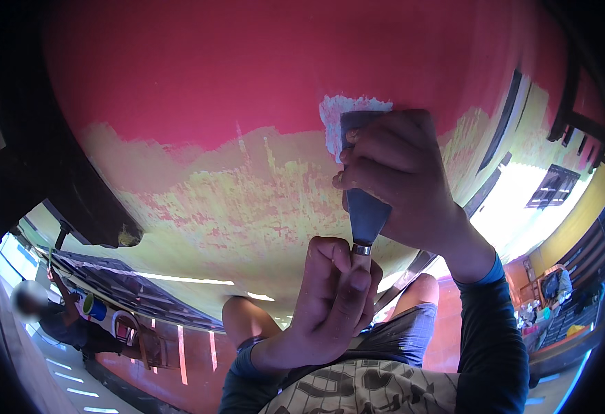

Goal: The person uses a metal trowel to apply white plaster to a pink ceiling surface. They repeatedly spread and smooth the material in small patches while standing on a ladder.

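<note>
A putty knife with a dark grey blade [367,215] points up at a painted wall [247,76], which is pink above and patchy yellow below. My left hand [326,303] is closed round its short handle, just below the metal collar. Higher up, my right hand [406,165] is closed over the blade, fingers curled across its face and left edge. Dark flat metal [361,119] shows above those fingers; whether it is the same blade or a separate one, I cannot tell. A whitish patch [333,127] on the pink paint borders its top and left side.
On the left, a dark beam [88,186] juts beside the wall. Lower left, another person [68,321] is near a blue bucket [95,308] and a chair [152,346]. At right are a bright opening [506,196] and a cluttered heap of things [547,303].
</note>
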Demonstrator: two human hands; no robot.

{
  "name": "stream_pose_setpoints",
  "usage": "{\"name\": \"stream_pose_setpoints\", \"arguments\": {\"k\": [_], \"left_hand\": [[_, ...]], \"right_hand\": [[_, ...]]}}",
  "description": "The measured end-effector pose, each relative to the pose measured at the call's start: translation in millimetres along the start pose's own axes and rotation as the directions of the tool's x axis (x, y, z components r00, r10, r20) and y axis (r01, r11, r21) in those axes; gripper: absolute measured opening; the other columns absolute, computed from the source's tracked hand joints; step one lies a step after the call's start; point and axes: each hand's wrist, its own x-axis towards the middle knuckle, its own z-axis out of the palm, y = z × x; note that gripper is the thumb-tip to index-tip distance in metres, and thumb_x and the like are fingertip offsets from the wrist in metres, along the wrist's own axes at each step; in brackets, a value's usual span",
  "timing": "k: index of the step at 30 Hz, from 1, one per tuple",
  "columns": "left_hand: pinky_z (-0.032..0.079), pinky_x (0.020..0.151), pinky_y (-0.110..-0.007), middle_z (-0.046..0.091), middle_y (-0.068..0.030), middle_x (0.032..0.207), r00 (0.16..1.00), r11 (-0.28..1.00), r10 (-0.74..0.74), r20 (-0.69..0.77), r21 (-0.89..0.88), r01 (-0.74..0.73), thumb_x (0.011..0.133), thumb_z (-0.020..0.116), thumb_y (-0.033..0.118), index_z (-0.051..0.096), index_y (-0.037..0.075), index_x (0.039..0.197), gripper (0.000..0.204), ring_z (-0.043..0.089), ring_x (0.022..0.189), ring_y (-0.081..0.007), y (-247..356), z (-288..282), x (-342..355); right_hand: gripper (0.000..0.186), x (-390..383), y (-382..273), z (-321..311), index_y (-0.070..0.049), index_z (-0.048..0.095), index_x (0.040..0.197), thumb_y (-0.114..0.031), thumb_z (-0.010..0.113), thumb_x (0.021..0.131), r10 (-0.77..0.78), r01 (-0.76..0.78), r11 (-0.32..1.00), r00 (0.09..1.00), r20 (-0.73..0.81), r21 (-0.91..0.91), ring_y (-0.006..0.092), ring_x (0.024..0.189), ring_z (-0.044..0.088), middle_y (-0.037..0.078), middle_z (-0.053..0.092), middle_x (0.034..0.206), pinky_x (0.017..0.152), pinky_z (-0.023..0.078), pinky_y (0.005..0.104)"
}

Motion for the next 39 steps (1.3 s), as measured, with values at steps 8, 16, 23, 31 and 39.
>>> {"name": "stream_pose_setpoints", "arguments": {"k": [8, 16, 23, 31, 39], "left_hand": [[0.033, 0.041, -0.023, 0.052, -0.0113, 0.094, 0.996, 0.997, 0.024, 0.084, -0.072, -0.018, 0.112, 0.043, 0.016, 0.032, 0.017, 0.116, 0.012, 0.037, 0.051, -0.0052, 3.7, -1.0, 1.6], [0.032, 0.04, -0.023, 0.052, -0.0123, 0.094, 0.999, 0.997, 0.024, 0.036, -0.069, -0.022, 0.112, 0.042, 0.016, 0.032, 0.017, 0.116, 0.011, 0.034, 0.049, -0.0046, 6.0, 3.1, 2.7], [0.031, 0.041, -0.022, 0.052, -0.0132, 0.094, 0.999, 0.998, 0.029, -0.04, -0.061, -0.031, 0.112, 0.041, 0.015, 0.031, 0.017, 0.117, 0.011, 0.034, 0.049, -0.0045, 11.2, 0.5, 5.2], [0.031, 0.047, -0.019, 0.047, -0.0065, 0.095, 1.0, 0.98, 0.025, 0.018, -0.197, -0.021, 0.112, 0.04, 0.01, 0.03, 0.016, 0.119, 0.014, 0.033, 0.06, -0.0031, 15.6, 2.4, -2.6], [0.032, 0.043, -0.022, 0.05, -0.0112, 0.095, 0.999, 0.999, 0.026, -0.027, -0.03, -0.027, 0.112, 0.038, 0.012, 0.032, 0.016, 0.116, 0.008, 0.033, 0.051, -0.0036, 10.3, -3.8, 3.1]], "right_hand": [[0.028, 4.7, 0.6, 0.8, -0.015, 0.072, 0.083, -0.015, 0.086, 0.059, -0.011, 0.011, 1.0, 0.999, -0.039, 0.001, 0.0239, 0.097, 0.066, -0.002, 0.069, 0.091, 0.087, 0.043, 0.041], [0.03, 9.5, 1.1, -0.9, -0.016, 0.073, 0.083, -0.016, 0.087, 0.058, -0.069, 0.068, 0.998, 0.997, -0.038, -0.018, 0.0232, 0.099, 0.065, -0.002, 0.07, 0.093, 0.089, 0.044, 0.0418], [0.03, 16.1, 2.6, -2.1, -0.016, 0.073, 0.085, -0.016, 0.087, 0.058, -0.021, 0.02, 0.999, 0.999, -0.027, -0.031, 0.0235, 0.099, 0.065, -0.002, 0.069, 0.093, 0.089, 0.044, 0.0418], [0.03, 11.0, -0.9, -0.9, -0.016, 0.072, 0.084, -0.016, 0.086, 0.057, 0.096, -0.096, 0.995, 0.995, 0.014, 0.003, 0.0233, 0.098, 0.065, -0.002, 0.069, 0.093, 0.089, 0.043, 0.0417], [0.03, 11.6, -0.9, 3.2, -0.016, 0.073, 0.084, -0.016, 0.086, 0.057, -0.019, 0.017, 0.999, 0.998, -0.057, -0.03, 0.0233, 0.099, 0.064, -0.002, 0.068, 0.092, 0.089, 0.043, 0.0419]]}}
